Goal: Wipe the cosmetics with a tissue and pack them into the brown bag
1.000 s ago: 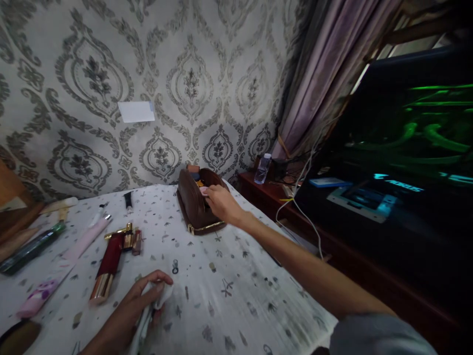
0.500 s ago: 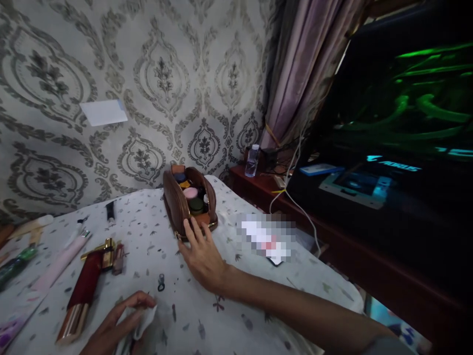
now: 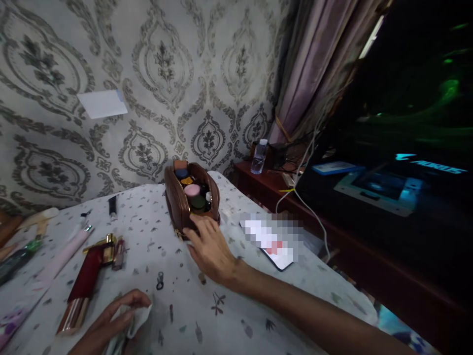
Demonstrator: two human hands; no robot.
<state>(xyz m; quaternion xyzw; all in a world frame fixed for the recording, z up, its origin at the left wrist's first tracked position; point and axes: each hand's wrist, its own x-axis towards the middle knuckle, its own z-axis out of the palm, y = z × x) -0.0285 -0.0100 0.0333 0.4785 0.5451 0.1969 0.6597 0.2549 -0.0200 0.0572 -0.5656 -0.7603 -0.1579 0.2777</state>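
A brown toiletry bag (image 3: pixel 177 202) stands unzipped on a patterned white sheet, filled with several jars, among them one with a pink lid (image 3: pixel 192 190) and one with a dark green lid (image 3: pixel 197 202). At the bag's near end is my right hand (image 3: pixel 214 254), its fingers outstretched and touching the bag's edge; the fingertips are partly hidden. Low in the view, my left hand (image 3: pixel 114 315) is closed around a crumpled white tissue (image 3: pixel 139 319). A small ring-shaped dark object (image 3: pixel 160 281) lies on the sheet between my hands.
To the left lie a red and gold device (image 3: pixel 86 276), a small pink bottle (image 3: pixel 118 252), a black tube (image 3: pixel 113 207) and a pink long item (image 3: pixel 70 249). A phone (image 3: pixel 275 251) rests at the right. Beyond are a water bottle (image 3: pixel 259 157), white cable (image 3: pixel 310 217) and dark monitor (image 3: pixel 399 128).
My right hand has shifted slightly at the bag's near end, its fingers more bent. My left hand keeps hold of the tissue. The camera view has turned a little.
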